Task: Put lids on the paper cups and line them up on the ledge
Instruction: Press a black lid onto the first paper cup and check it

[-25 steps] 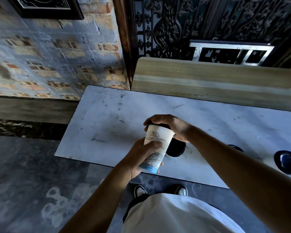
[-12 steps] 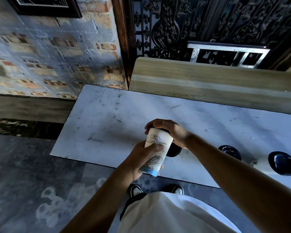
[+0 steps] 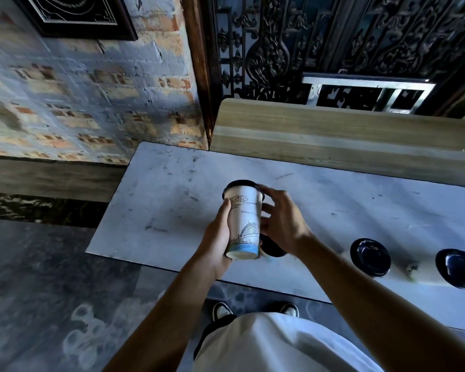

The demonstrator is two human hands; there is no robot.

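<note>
Left hand [image 3: 217, 238] wrapped closed around the lidded paper cup [image 3: 244, 224], its long axis tilted toward 12 o'clock above the ledge [image 3: 172, 210]; right hand [image 3: 282, 224], fingers loosely open, at the cup's 3 o'clock, empty

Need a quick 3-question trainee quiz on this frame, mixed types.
1. True or false: the white printed paper cup in the left hand already wears a black plastic lid.
2. Multiple choice: how many other lidded cups show on the white marble ledge, right of the hands? A one; B three; C five.
3. Fill in: the right hand has its fingers by the cup's ____ side.

Key: 1 true; 2 B, nearest partly hidden, then and; 3 right.
</note>
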